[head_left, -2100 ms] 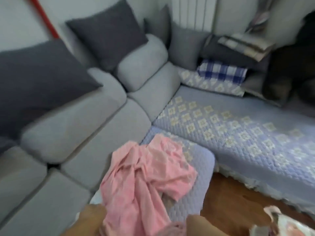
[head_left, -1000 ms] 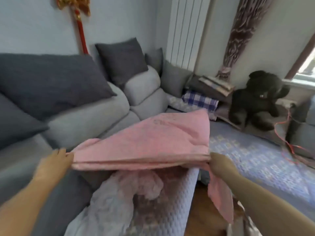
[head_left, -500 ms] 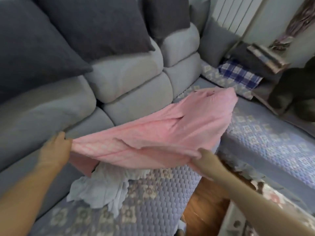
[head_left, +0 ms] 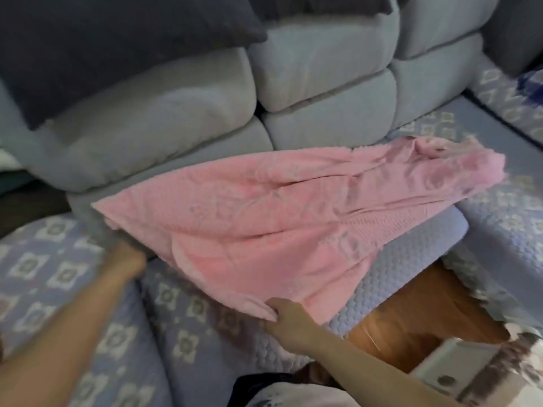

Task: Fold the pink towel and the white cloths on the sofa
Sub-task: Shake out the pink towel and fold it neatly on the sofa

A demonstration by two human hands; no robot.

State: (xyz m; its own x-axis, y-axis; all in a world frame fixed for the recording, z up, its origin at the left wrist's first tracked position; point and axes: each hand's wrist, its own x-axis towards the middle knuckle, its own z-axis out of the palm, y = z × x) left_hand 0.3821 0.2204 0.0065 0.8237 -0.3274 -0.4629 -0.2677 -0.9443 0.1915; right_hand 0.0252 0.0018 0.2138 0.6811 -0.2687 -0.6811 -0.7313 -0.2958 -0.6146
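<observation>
Head view shows the soft pink terry towel (head_left: 279, 218) spread long and rumpled over the seat of the grey cushioned sofa (head_left: 323, 92), which carries a quilted lavender cover with pale flower squares (head_left: 58, 277). The right hand (head_left: 283, 318) pinches the towel's near edge between thumb and curled fingers. The left hand (head_left: 125, 257) sits at the towel's left corner, half tucked beneath the cloth; it appears to hold that corner, but the fingers are hidden, so I cannot tell its grip. No white cloths can be made out; they may lie under the towel.

By my judgement the step in hand is laying the towel out flat before the first fold. The far end is bunched and creased, so the next move calls for pulling the cloth taut, smoothing it, then bringing one edge squarely over the other.
</observation>
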